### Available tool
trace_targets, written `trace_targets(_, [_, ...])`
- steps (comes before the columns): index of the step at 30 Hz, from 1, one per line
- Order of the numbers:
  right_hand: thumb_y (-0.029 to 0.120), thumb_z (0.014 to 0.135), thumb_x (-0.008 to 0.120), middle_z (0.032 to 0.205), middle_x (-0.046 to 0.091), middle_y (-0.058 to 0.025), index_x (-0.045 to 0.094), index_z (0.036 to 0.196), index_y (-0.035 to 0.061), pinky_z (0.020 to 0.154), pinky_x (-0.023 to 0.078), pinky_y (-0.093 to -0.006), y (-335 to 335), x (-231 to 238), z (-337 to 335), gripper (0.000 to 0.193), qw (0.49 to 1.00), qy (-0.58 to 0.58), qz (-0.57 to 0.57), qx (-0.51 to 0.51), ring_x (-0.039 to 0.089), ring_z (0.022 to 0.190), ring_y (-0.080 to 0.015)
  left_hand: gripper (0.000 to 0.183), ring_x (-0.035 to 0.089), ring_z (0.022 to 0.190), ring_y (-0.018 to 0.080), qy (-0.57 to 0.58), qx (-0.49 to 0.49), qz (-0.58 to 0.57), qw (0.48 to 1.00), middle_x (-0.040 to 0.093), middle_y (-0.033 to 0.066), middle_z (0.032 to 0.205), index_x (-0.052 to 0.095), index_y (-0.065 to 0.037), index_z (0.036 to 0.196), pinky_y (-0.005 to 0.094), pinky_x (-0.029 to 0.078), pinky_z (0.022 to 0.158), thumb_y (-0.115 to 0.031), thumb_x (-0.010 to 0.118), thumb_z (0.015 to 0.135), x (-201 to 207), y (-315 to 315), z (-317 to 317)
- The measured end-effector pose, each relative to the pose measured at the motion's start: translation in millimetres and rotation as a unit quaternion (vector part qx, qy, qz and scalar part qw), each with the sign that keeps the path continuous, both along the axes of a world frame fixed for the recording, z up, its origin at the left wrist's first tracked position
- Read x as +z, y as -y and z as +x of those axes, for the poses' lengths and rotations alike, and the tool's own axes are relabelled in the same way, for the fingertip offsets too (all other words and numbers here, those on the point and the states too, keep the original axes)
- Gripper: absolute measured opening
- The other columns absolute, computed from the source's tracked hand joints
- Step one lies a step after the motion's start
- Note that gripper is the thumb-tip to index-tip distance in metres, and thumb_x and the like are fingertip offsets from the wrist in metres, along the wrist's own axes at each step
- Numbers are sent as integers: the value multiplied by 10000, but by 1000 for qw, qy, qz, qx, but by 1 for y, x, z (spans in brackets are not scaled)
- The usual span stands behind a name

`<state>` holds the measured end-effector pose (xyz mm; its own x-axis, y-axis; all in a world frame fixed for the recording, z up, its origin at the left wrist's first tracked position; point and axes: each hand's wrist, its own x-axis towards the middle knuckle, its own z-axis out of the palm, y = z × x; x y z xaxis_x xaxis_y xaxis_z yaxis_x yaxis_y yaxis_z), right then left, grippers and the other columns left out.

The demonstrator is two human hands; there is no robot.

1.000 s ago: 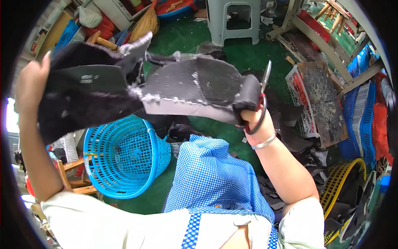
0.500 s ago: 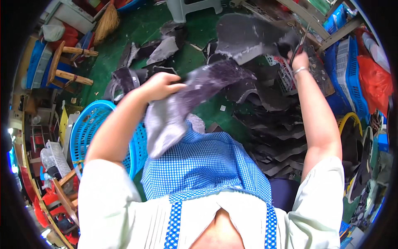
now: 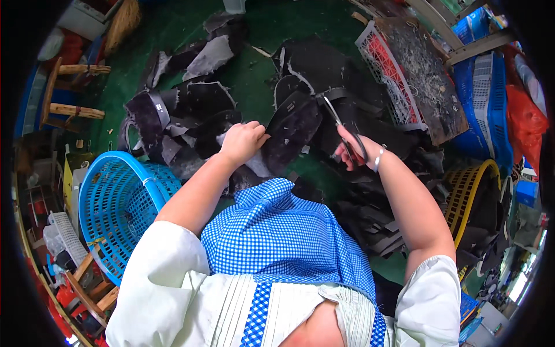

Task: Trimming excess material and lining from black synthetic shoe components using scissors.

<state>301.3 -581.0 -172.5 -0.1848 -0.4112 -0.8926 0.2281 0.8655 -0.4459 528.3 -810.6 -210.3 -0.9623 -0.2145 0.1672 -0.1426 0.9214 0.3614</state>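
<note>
My left hand (image 3: 245, 141) is closed on the edge of a dark, fleecy piece of material (image 3: 293, 127), which hangs down in front of my lap. To its right, my right hand (image 3: 359, 151) grips a pair of scissors (image 3: 333, 111) by the handles. The blades point up and left, close to the upper right edge of the piece. Several dark sheets (image 3: 326, 63) with pale ragged edges lie just beyond. Beside my left hand is a heap of dark and grey offcuts (image 3: 199, 104) on the green floor.
A blue plastic basket (image 3: 92, 173) tilts at my left, near a wooden stool (image 3: 78, 110). At my right stands a yellow-rimmed basket (image 3: 462, 191) with dark pieces. A red-and-white crate (image 3: 393, 81) and a worn board (image 3: 425, 75) lie at the far right.
Both hands have come closer together. My right hand has moved down and left with the scissors, away from the far sheets. The fleecy piece has been turned and lowered in my left hand.
</note>
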Motion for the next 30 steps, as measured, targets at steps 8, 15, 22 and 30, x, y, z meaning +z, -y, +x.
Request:
trace_targets(8, [731,759,504,542,467,-44,570,702,-9,439,435,-292,70,-18,1,745,990,-83,67,90,504,451,-167,206,573,620,292,-7,-16,25,1000,537,83,680,530,-69,663,398,464,569,-202,650,765,-2,0,17])
trace_targets(15, [706,780,508,504,452,-46,536,689,8,390,422,-284,60,-22,22,704,993,-114,-11,-3,480,397,-167,187,579,620,285,-13,18,33,999,550,79,700,531,-68,663,390,469,576,-180,652,751,16,0,29])
trace_targets(22, [259,730,696,586,514,1,565,619,26,479,379,-276,101,22,105,289,953,41,-218,-204,481,533,-118,159,598,649,235,-87,-155,54,983,536,66,816,554,-60,728,358,476,571,-188,643,697,79,-42,9])
trace_targets(30, [-34,677,661,786,614,-51,599,858,26,622,471,-294,84,51,17,201,742,-133,-407,-516,586,660,-186,574,601,971,274,75,36,166,983,640,92,992,579,-89,1035,446,415,915,-365,811,588,83,11,1])
